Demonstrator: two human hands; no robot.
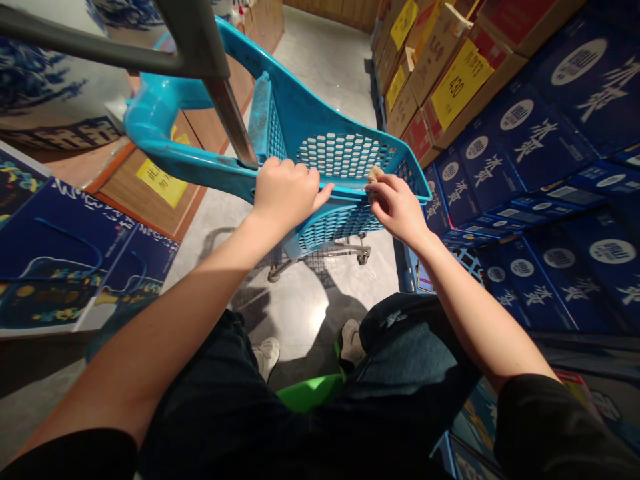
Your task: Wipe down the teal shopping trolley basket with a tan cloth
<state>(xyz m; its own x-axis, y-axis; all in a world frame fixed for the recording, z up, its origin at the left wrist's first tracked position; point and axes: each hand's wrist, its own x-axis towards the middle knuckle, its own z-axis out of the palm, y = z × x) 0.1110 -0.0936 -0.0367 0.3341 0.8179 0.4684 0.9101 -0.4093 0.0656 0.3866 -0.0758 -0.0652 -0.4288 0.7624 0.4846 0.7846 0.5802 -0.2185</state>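
Head view, and the blue cart [305, 110] sits at twelve o'clock, left hand [285, 190] clamped over its rim at eleven, right hand [400, 210] pinching a tan cloth [374, 175] at one, wiping apparently under way, what's done or left impossible to tell.

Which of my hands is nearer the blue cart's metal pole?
Left. Your left hand grips the cart beside the lower end of the pole; your right hand is farther along, holding a tan cloth.
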